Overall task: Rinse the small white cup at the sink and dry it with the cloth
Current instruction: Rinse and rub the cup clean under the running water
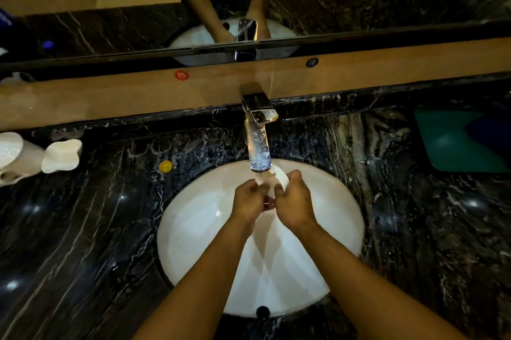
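Observation:
The small white cup (278, 178) is held tilted under the chrome tap (258, 129), over the white oval sink (193, 229). Water runs from the spout onto the cup. My right hand (294, 202) grips the cup's side from the right. My left hand (249, 200) is curled against the cup's near left side, its fingers touching it; most of the cup is hidden by both hands. A green cloth (453, 143) lies flat on the counter at the far right.
Dark marble counter (83, 229) surrounds the sink. Two white wavy-rimmed cups (62, 155) stand at the far left, with a small yellow cap (166, 166) beside the basin. A wooden ledge and a mirror run along the back.

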